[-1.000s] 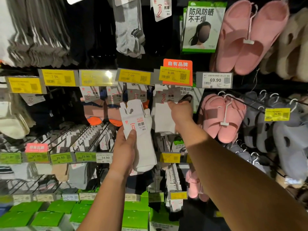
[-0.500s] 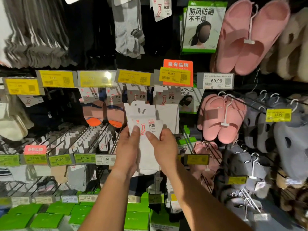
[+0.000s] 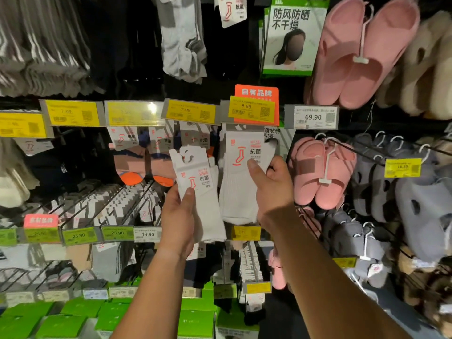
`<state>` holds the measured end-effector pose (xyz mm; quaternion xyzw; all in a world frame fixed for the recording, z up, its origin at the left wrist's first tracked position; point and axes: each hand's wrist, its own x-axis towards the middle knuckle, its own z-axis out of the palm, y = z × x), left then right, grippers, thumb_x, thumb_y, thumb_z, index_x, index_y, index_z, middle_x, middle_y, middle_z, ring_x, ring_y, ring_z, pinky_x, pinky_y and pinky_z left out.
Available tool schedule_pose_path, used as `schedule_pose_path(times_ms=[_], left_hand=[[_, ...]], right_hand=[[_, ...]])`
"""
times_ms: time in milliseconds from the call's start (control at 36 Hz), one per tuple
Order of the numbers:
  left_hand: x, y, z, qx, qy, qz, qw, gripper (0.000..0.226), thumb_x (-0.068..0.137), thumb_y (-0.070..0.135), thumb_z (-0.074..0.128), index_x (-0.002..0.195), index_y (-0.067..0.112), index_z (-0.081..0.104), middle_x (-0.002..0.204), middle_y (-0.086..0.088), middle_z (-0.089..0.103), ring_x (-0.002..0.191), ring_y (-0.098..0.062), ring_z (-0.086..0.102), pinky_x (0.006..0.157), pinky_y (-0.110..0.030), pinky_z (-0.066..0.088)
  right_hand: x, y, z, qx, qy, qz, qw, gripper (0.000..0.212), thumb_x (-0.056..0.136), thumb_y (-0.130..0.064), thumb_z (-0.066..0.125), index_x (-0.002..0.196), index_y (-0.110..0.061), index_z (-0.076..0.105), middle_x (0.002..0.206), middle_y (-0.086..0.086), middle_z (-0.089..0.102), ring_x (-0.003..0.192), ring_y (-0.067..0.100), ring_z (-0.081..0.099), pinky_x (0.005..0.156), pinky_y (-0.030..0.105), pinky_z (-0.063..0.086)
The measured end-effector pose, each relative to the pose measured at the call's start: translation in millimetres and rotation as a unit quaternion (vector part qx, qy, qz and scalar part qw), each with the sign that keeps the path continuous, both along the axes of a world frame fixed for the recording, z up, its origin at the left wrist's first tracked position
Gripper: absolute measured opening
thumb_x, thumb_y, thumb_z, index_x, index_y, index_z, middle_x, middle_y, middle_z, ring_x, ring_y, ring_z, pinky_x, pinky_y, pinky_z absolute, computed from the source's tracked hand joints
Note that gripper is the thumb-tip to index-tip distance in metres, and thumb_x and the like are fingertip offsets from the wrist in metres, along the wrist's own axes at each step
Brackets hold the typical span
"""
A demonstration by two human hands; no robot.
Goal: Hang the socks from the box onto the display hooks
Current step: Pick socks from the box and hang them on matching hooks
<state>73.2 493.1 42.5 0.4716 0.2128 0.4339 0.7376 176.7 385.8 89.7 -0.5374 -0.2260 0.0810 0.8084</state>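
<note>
**Two packs of white socks in hand, one going up on the peg**

Both hands are full, one pack each. Right hand [image 3: 274,189] pinches a white sock pack [image 3: 241,182] by its card header, thumb across the front of the card, fingers wrapped behind, holding it up just under the yellow 8.99 price tag [image 3: 252,109]. Left hand [image 3: 179,221] grips a second white sock pack [image 3: 200,192] lower down and to the left, thumb pressed on the front near the little red sock logo, with the sock body hanging past the palm.

So I'd say this is the hanging step for the right-hand pack. Its header is right up at the level of the row behind that price tag, but I can't tell whether the hole in the card is already on the hook or just close; the tag and the card hide the hook tip. No box anywhere in view either.

Next move, my guess: line the cut-out in the header up with the hook end and slide it back, then let go. Fiddly bit is that the card is floppy and the neighbouring sock packs [image 3: 161,152] hang close on the left, so it needs a straight push. After that the left-hand pack is ready to swap over, its cut-out sitting up top and plainly visible.
</note>
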Motion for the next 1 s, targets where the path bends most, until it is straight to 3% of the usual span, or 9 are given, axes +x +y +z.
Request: schedule_pose_path(times_ms=[111, 194, 306, 500, 556, 639, 750, 889, 1000], left_hand=[[2, 3, -5, -0.005, 0.016, 0.003, 1.0, 0.032, 0.107, 0.005, 0.041, 0.137, 0.004, 0.052, 0.122, -0.004, 0.072, 0.111, -0.014, 0.069, 0.1, -0.028, 0.052], [0, 3, -4, -0.003, 0.01, -0.003, 1.0, 0.031, 0.107, 0.005, 0.04, 0.135, 0.005, 0.054, 0.124, -0.007, 0.071, 0.109, -0.014, 0.07, 0.093, -0.023, 0.055], [-3, 7, -4, 0.005, 0.024, 0.004, 1.0, 0.029, 0.107, 0.007, 0.042, 0.133, 0.008, 0.056, 0.121, -0.004, 0.072, 0.107, -0.013, 0.071, 0.09, -0.023, 0.057], [-6, 3, 5, -0.014, 0.018, 0.018, 1.0, 0.032, 0.107, 0.004, 0.042, 0.136, 0.004, 0.054, 0.128, -0.011, 0.068, 0.111, -0.016, 0.069, 0.09, -0.023, 0.057], [-9, -1, 9, -0.006, 0.028, 0.019, 0.999, 0.032, 0.107, 0.006, 0.042, 0.137, 0.005, 0.053, 0.13, -0.012, 0.067, 0.114, -0.024, 0.067, 0.099, -0.037, 0.052], [-11, -4, 13, -0.004, 0.033, 0.027, 0.999, 0.032, 0.107, 0.009, 0.043, 0.137, 0.005, 0.052, 0.13, -0.012, 0.067, 0.12, -0.048, 0.055, 0.108, -0.065, 0.024], [-10, 3, 5, -0.013, 0.035, 0.017, 0.999, 0.031, 0.104, 0.006, 0.049, 0.134, 0.003, 0.052, 0.126, -0.014, 0.069, 0.11, -0.031, 0.068, 0.107, -0.055, 0.04], [1, 11, -5, -0.02, -0.006, 0.002, 1.0, 0.043, 0.091, -0.002, 0.067, 0.131, -0.002, 0.05, 0.123, -0.019, 0.07, 0.118, -0.035, 0.065, 0.104, -0.05, 0.049], [7, 8, -6, -0.018, -0.024, -0.015, 0.999, 0.045, 0.089, 0.0, 0.07, 0.131, 0.0, 0.053, 0.123, -0.019, 0.07, 0.12, -0.035, 0.064, 0.104, -0.048, 0.049]], right_hand=[[12, 6, 12, -0.028, -0.002, -0.014, 1.0, 0.007, 0.095, -0.011, 0.065, 0.099, -0.012, 0.06, 0.101, 0.002, 0.074, 0.099, 0.018, 0.069, 0.092, 0.041, 0.054], [19, 9, 8, -0.057, 0.013, -0.044, 0.997, 0.022, 0.093, -0.016, 0.068, 0.099, 0.002, 0.057, 0.102, 0.023, 0.068, 0.084, 0.02, 0.061, 0.08, 0.037, 0.05], [26, 15, 0, -0.081, 0.02, -0.05, 0.995, 0.012, 0.092, -0.02, 0.069, 0.094, -0.011, 0.061, 0.091, 0.006, 0.07, 0.083, 0.018, 0.062, 0.077, 0.034, 0.05], [56, 47, 11, -0.162, 0.034, -0.092, 0.982, 0.028, 0.091, -0.029, 0.07, 0.086, -0.015, 0.046, 0.078, 0.0, 0.05, 0.069, 0.017, 0.047, 0.066, 0.027, 0.039], [62, 52, 11, -0.183, 0.032, -0.105, 0.977, 0.027, 0.09, -0.031, 0.071, 0.096, -0.013, 0.051, 0.094, 0.005, 0.059, 0.083, 0.023, 0.056, 0.075, 0.03, 0.044], [66, 54, 7, -0.223, 0.022, -0.126, 0.967, 0.034, 0.086, -0.038, 0.073, 0.102, -0.012, 0.056, 0.111, 0.011, 0.065, 0.103, 0.031, 0.061, 0.087, 0.036, 0.049], [43, 35, 5, -0.255, -0.068, -0.215, 0.94, 0.039, 0.086, -0.048, 0.068, 0.102, -0.018, 0.049, 0.106, 0.007, 0.059, 0.102, 0.027, 0.056, 0.09, 0.039, 0.048], [-31, 27, -31, -0.227, -0.096, -0.03, 0.969, 0.035, 0.09, -0.051, 0.063, 0.096, -0.019, 0.051, 0.077, -0.004, 0.054, 0.068, 0.01, 0.051, 0.057, 0.021, 0.042], [-34, 39, -52, -0.204, -0.042, -0.042, 0.977, 0.038, 0.085, -0.046, 0.073, 0.1, -0.019, 0.05, 0.085, -0.001, 0.059, 0.075, 0.012, 0.058, 0.068, 0.029, 0.051]])
